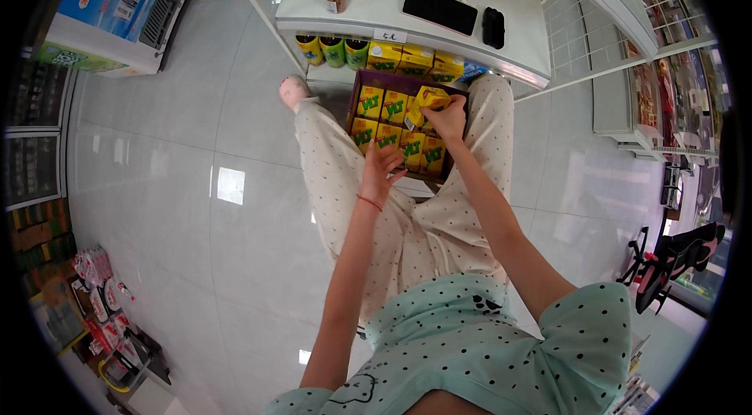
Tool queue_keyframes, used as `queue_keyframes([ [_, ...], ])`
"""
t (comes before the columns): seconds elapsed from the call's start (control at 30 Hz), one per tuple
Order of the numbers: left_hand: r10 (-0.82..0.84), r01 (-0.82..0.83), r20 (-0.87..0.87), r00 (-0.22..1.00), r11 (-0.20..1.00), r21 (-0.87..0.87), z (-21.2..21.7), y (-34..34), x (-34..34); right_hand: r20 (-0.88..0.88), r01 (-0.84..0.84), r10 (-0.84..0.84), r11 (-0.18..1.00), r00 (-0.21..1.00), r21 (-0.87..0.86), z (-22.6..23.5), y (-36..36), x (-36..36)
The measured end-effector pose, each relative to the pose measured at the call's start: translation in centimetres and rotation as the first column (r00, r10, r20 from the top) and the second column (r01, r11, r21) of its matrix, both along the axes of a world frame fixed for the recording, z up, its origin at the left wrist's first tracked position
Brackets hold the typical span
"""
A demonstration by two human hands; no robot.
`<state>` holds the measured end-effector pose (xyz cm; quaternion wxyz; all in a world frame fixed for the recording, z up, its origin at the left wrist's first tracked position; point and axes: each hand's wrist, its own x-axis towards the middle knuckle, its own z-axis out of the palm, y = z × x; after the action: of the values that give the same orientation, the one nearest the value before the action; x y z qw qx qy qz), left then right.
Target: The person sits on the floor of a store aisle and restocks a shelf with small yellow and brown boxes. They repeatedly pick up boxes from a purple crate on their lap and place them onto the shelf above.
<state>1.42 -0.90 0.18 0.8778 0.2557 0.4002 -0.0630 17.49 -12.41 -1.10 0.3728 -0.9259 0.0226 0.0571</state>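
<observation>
While right hand point(448, 119) grips 1 yellow carton point(430, 98), left hand point(381, 167) open over roughly 7 boxed cartons point(389, 135).

Your right hand point(448, 119) holds one yellow drink carton point(428, 99), tilted, above the far right corner of the dark cardboard tray point(354, 94) resting on your lap. Your left hand point(381, 164) touches the yellow-and-green cartons point(389, 120) standing upright in rows inside the tray.
</observation>
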Motion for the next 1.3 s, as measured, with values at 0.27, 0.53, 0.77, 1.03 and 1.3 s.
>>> queue_keyframes([
  [0.27,-0.054,0.052,0.046,0.997,0.998,0.047,-0.2,-0.1,-0.6,-0.226,-0.053,-0.017,0.951,0.974,-0.303,-3.4,2.4,0.8],
  [0.53,-0.101,0.099,0.050,0.994,0.994,0.050,0.0,-0.2,-0.2,-0.348,-0.139,-0.038,0.871,0.937,-0.471,-5.0,3.2,2.9],
  [0.77,-0.121,0.119,0.052,0.991,0.992,0.034,0.0,-0.1,-0.2,-0.306,-0.184,0.046,0.878,0.951,-0.441,-7.0,2.5,1.8],
  [1.03,-0.128,0.127,0.078,0.989,0.992,0.025,0.1,-0.1,-0.3,-0.082,-0.459,0.515,0.666,0.853,-0.588,-7.5,1.5,-4.0],
  [1.3,-0.130,0.129,0.054,0.990,0.991,0.025,0.6,0.0,0.1,-0.315,-0.569,0.481,0.603,0.818,-0.558,-7.7,2.4,-3.3],
])
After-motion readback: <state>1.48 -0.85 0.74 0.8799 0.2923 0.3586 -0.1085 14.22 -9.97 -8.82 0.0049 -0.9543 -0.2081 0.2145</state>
